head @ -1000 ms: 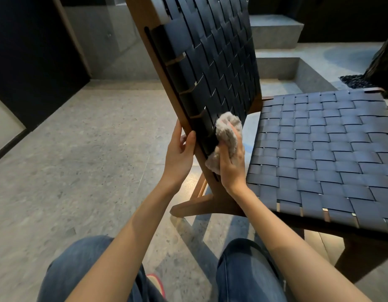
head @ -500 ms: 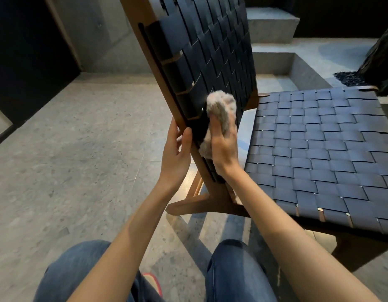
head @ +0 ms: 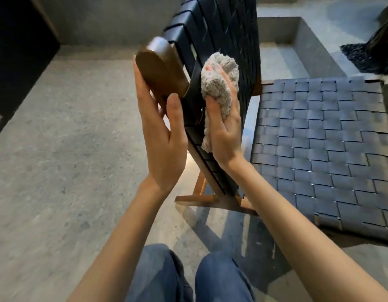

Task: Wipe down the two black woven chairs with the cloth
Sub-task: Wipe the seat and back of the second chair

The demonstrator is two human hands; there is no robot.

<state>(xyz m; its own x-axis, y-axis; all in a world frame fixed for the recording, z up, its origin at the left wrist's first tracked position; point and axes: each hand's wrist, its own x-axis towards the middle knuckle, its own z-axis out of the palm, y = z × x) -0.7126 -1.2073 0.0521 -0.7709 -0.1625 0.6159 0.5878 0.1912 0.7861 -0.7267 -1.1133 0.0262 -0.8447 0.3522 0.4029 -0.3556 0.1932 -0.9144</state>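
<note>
Currently I see the right hand (head: 223, 131) clamped on the cloth (head: 219, 83), thumb on the near side, the other fingers wrapped over the bunched grey terry and mostly buried in it. It presses the cloth against the black straps at the near edge of the chair's backrest (head: 221, 29), cloth above and ahead of the palm, a tail hanging by the wrist. The left hand (head: 160, 131) holds the wooden frame (head: 160, 68) just left of that, rail pinched between thumb and straight fingers, fingertips hidden behind the wood. The woven seat (head: 319, 138) lies to the right, apart from both hands. Backrest top is cut off by the frame edge, weave there is motion-blurred. The dark shape (head: 382, 40) top right is cut off; I cannot tell what it is.
</note>
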